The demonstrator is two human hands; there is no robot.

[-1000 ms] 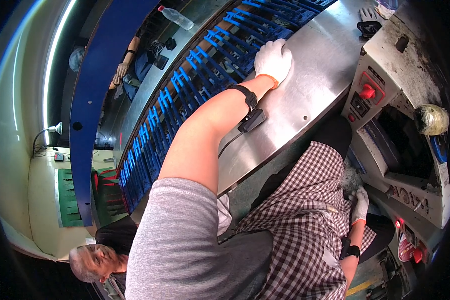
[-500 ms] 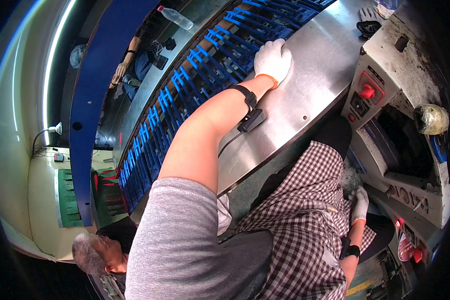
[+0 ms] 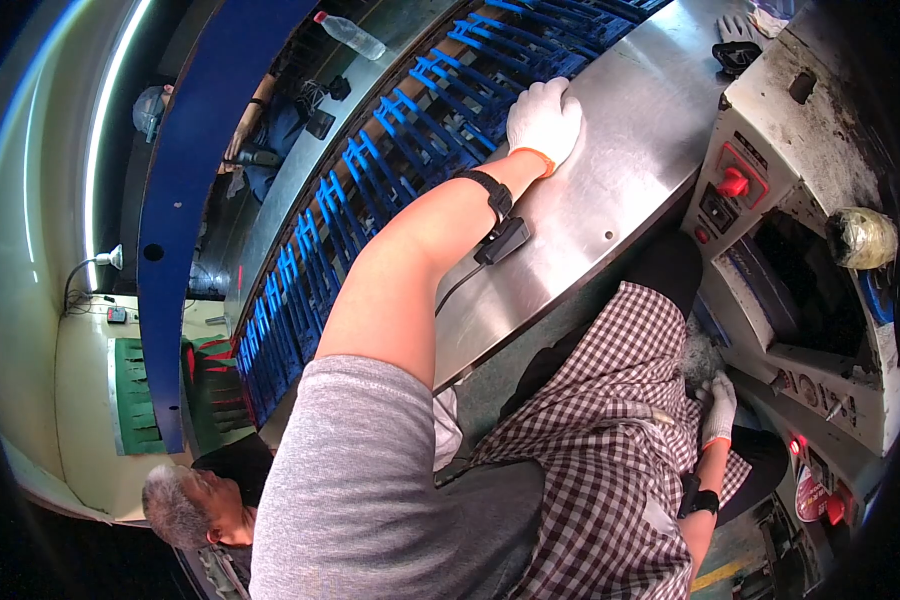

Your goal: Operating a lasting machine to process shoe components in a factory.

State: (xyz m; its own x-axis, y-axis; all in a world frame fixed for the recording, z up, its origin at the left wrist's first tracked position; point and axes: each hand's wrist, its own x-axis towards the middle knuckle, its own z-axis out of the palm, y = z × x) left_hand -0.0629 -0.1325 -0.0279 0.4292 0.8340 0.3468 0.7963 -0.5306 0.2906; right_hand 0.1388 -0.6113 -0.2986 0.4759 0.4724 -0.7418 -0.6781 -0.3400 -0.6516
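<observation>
We see a pale curved wall (image 3: 30,330) lit by a long ceiling light strip (image 3: 105,120); a green floor mat (image 3: 135,395) lies beside the broad blue machine beam (image 3: 185,170).

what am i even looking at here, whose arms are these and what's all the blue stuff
This is one picture from a wide fisheye camera worn on a person's head, looking down, so straight edges bend near the rim. The arms belong to the wearer, who has a grey shirt and a checked apron. The left hand, in a white work glove, lies flat on a curved steel table, right at the edge of a long row of blue slotted racks that sweeps away in an arc. It holds nothing. A black band with a small sensor box sits on that forearm. The right hand, also gloved, hangs low beside the apron next to a grimy machine housing with a red button; whether it grips anything is unclear. A plastic bottle lies beyond the racks, and another person is at the lower left.
</observation>
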